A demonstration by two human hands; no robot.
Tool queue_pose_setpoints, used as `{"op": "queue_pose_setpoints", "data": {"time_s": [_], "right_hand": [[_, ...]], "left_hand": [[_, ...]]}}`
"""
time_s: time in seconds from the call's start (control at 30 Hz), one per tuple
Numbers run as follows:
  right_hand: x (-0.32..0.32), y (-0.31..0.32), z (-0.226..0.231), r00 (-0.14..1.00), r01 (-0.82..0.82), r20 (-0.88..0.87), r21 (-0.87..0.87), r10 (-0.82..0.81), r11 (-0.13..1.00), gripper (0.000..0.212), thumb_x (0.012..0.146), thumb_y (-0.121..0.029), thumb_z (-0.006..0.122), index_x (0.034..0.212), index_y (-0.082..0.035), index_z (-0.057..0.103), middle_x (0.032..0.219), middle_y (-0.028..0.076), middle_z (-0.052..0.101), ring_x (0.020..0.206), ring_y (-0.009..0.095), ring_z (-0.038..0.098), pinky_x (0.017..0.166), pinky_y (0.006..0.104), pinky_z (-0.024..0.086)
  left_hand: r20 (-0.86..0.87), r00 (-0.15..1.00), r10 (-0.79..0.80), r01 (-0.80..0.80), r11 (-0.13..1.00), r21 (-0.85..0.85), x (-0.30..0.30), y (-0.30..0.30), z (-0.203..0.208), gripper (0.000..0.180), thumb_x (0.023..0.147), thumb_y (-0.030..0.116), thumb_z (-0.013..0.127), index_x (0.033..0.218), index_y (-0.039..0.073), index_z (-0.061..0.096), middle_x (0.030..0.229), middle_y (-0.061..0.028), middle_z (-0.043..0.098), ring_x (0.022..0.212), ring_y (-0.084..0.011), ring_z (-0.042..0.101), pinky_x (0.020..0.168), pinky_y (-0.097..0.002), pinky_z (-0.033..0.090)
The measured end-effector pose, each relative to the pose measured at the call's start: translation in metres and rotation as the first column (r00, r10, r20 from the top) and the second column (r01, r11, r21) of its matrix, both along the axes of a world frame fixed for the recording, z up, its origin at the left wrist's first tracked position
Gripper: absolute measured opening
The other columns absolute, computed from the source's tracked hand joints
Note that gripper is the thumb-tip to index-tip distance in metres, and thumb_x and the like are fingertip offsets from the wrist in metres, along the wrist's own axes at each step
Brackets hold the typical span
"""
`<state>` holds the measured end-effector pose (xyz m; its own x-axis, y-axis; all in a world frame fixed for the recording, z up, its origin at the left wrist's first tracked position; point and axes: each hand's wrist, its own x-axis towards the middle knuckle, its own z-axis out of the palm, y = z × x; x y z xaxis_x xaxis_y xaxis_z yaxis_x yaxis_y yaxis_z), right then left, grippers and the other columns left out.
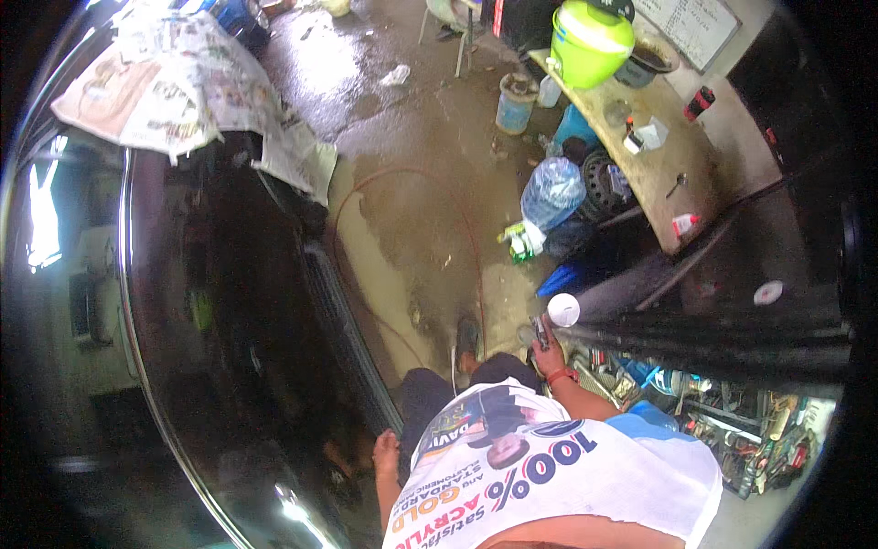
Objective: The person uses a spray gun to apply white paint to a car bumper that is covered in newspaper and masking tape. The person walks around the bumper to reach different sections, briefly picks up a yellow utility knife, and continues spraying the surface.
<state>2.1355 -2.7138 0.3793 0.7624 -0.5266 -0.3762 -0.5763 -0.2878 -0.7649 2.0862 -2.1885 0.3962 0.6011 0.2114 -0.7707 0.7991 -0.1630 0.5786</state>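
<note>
My left hand hangs empty by the black car panel while my right hand grips a spray gun, cup up, apparently between passes, aiming due next; red hose beyond.

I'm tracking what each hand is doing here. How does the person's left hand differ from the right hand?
The left hand hangs low beside the glossy black car body, while the right hand is raised toward the cluttered tool tray. The left hand looks empty with fingers loose; the right hand grips a small spray gun with a white cup. Only the right has a red wristband. Both are bare.
</note>
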Motion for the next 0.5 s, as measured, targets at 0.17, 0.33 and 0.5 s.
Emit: {"op": "queue_pose_setpoints", "data": {"time_s": [0.17, 0.33, 0.5], "right_hand": [[0.121, -0.023, 0.025, 0.996, 0.081, 0.049, -0.106, -0.077, 0.991, 0.077, 0.095, -0.009, 0.066, 0.164, -0.024, 0.034, 0.161, 0.018, 0.045, 0.148, 0.035, 0.044, 0.119, 0.0396, 0.038], [0.233, -0.033, 0.024, 0.979, 0.201, -0.010, -0.137, -0.204, 0.970, 0.076, 0.095, -0.009, 0.066, 0.163, -0.024, 0.035, 0.156, 0.021, 0.050, 0.146, 0.037, 0.047, 0.118, 0.0415, 0.040], [0.318, 0.005, 0.045, 0.938, 0.248, -0.210, -0.142, -0.274, 0.958, 0.075, 0.094, -0.009, 0.068, 0.162, -0.023, 0.038, 0.150, 0.022, 0.055, 0.138, 0.039, 0.053, 0.113, 0.0437, 0.044]], "left_hand": [[0.056, 0.990, -0.130, 0.122, 0.985, 0.126, 0.268, -0.025, 0.039, 0.039, 0.105, 0.026, 0.063, 0.139, 0.005, 0.063, 0.116, -0.0078, 0.070, 0.101, -0.0183, 0.066, 0.091, -0.0337, 0.052], [0.255, 0.928, -0.272, 0.257, 0.962, 0.093, 0.528, -0.081, 0.074, 0.046, 0.106, 0.028, 0.060, 0.142, -0.001, 0.058, 0.138, -0.0171, 0.065, 0.128, -0.0241, 0.062, 0.108, -0.0378, 0.047], [0.351, 0.751, -0.559, 0.544, 0.826, 0.149, 0.761, -0.142, 0.092, 0.045, 0.105, 0.025, 0.062, 0.141, -0.001, 0.058, 0.138, -0.0191, 0.065, 0.130, -0.0282, 0.061, 0.109, -0.0388, 0.046]]}}
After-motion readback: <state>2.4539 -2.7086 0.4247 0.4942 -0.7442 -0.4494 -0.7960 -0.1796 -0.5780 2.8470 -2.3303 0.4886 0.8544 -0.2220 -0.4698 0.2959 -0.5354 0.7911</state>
